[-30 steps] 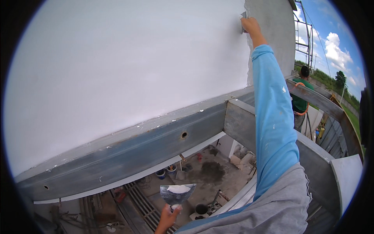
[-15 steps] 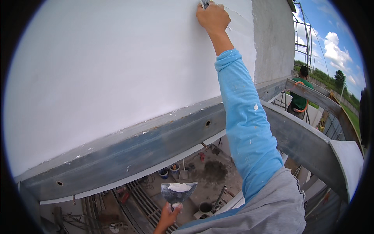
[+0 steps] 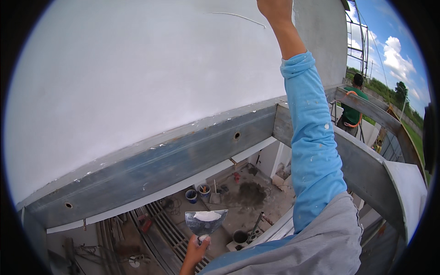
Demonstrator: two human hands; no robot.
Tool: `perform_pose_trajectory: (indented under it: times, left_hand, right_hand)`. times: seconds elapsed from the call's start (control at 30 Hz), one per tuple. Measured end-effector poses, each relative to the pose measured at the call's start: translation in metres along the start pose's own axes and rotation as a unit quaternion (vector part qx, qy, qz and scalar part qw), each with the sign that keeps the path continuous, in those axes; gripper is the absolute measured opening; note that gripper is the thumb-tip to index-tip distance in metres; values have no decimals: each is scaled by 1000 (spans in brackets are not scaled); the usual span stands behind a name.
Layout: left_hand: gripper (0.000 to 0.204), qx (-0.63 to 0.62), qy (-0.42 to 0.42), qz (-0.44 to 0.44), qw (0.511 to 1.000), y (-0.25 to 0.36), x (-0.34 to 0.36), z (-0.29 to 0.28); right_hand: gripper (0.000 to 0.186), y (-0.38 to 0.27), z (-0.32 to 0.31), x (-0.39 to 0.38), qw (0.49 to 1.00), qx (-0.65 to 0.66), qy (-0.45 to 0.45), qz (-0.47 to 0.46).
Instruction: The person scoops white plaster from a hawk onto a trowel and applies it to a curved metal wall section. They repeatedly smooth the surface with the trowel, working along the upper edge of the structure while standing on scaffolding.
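In my left hand (image 3: 196,251), low in the view, is a wide putty knife (image 3: 198,224) held blade up by its handle. A lump of white putty (image 3: 207,216) sits along the blade's top edge. My right arm reaches up across the view, and my right hand (image 3: 277,10) is at the wall, cut off by the top edge. Its fingers and anything in them are out of view. White skim coat covers most of the wall (image 3: 151,78), with a thin raised putty line (image 3: 238,17) left of that hand.
A grey steel beam (image 3: 151,158) runs along the wall's foot, spotted with putty. Another beam (image 3: 366,172) extends to the right. Far below are buckets (image 3: 191,196), metal bars and rubble on a floor. A person in green (image 3: 353,107) is at the far right.
My right hand has moved up and right, taking the small blade it gripped out of view. A putty line now shows on the wall. The left-hand putty knife has shifted slightly.
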State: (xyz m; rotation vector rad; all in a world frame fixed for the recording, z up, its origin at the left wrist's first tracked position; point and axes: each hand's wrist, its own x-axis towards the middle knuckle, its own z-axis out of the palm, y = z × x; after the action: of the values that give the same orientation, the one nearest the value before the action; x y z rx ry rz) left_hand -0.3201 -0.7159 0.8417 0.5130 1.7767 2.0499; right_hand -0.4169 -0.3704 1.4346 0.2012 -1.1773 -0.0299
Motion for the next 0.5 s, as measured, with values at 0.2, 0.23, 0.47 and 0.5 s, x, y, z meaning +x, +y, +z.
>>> perform_pose_trajectory:
  times: [0.2, 0.23, 0.47, 0.5]
  left_hand:
    - [24, 14, 83, -40, 996, -12, -1, 9]
    - [24, 6, 96, -39, 995, -10, -1, 12]
    - [26, -8, 94, -22, 995, -22, 26, 37]
    - [27, -6, 96, -26, 995, -23, 27, 41]
  right_hand:
    - [41, 290, -22, -11, 912, -26, -195, 361]
    - [41, 299, -22, -23, 903, -28, -211, 374]
    - [38, 317, 8, -42, 892, -57, -229, 385]
    - [37, 314, 9, -39, 895, -45, -243, 370]
